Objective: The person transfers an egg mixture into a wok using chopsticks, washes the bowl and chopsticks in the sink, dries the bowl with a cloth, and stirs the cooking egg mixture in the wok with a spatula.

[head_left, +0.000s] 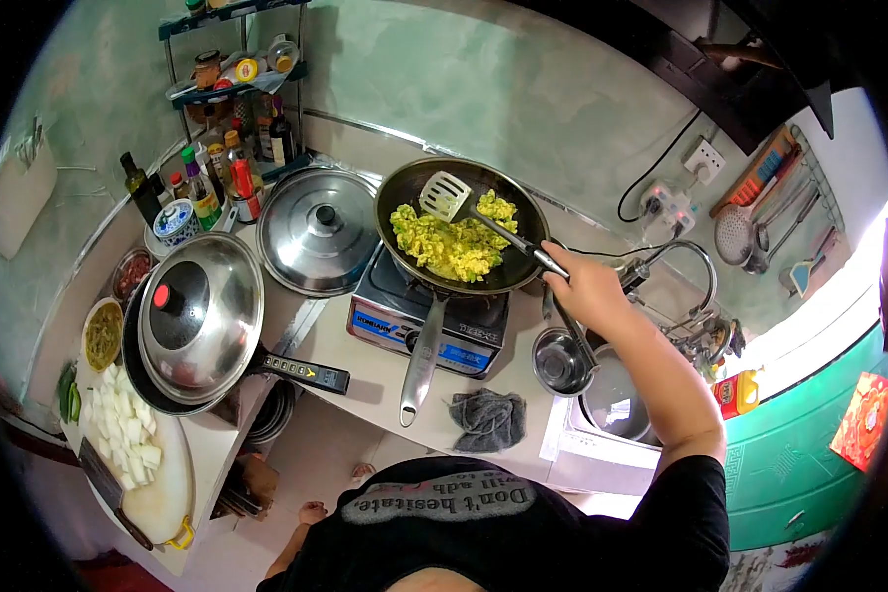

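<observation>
My right hand [584,284] is closed around the handle of a slotted spatula [446,196]. The spatula's head is over the frying pan [397,177], above scrambled eggs [451,250] flecked with green. This pan sits on a portable gas stove [426,329], its long grey handle pointing toward me. My left hand [312,512] hangs low beside my body, away from the counter; its fingers look curled, with nothing visible in them.
Left of the stove are a steel lid [301,237] and a second, covered pan [202,335]. Chopped white pieces [123,429] and a cleaver [109,483] lie on a cutting board [173,493]. A grey cloth [487,421] and steel bowl [560,361] are near the right forearm.
</observation>
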Action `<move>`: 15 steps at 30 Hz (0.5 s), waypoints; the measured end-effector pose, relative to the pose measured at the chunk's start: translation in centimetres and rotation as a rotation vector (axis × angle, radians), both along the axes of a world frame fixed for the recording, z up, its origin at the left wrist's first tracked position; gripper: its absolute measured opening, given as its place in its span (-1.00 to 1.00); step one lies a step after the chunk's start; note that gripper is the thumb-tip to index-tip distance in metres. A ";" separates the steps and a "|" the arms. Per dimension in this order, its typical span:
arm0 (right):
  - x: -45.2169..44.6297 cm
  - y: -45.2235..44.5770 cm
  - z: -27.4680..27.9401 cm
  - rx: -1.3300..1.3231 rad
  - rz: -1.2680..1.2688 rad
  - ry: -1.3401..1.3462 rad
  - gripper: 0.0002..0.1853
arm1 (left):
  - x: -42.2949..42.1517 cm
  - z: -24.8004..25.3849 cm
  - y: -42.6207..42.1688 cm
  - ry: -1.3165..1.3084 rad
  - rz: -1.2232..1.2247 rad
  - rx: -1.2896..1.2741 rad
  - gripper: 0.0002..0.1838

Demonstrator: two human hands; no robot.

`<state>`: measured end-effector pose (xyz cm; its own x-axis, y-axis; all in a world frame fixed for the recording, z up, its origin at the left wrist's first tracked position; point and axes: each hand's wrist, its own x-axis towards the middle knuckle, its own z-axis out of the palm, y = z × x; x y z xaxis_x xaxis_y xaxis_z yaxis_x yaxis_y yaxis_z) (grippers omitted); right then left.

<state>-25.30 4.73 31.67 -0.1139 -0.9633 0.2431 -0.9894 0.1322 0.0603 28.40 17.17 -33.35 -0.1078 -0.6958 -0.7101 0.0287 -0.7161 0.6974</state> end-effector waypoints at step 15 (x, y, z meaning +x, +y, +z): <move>-3.1 -3.3 -2.3 0.122 -0.116 -0.533 -0.60 | -0.1 0.9 -0.2 -0.158 -0.060 -0.011 -0.88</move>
<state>-28.40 1.39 29.36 -0.2973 -0.9547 0.0108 -0.8666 0.2651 -0.4228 28.29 16.95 -32.45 -0.0369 -0.6995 -0.7137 -0.1248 -0.7054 0.6977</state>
